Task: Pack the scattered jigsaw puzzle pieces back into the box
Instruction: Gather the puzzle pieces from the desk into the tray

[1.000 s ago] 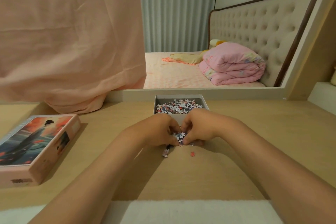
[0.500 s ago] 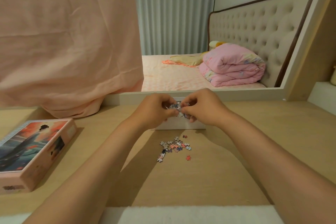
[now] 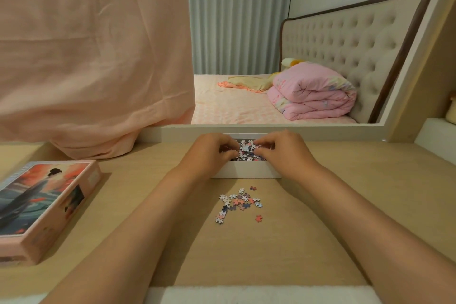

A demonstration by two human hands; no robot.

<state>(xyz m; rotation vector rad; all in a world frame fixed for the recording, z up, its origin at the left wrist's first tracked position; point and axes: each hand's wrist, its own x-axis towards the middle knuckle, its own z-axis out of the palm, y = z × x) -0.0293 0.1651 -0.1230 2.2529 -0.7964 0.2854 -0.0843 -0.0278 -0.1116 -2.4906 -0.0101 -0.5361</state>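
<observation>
Left hand (image 3: 211, 153) and right hand (image 3: 281, 151) have sunk into the box (image 3: 246, 172)
Fingers curl among its pieces (image 3: 246, 150), grip unclear; loose pieces (image 3: 238, 201) lie on the table (image 3: 357, 195)

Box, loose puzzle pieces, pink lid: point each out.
box (image 3: 246, 171), head view, white front wall
loose puzzle pieces (image 3: 240, 201), head view, middle of cluster
pink lid (image 3: 37, 195), head view, printed top face
</observation>
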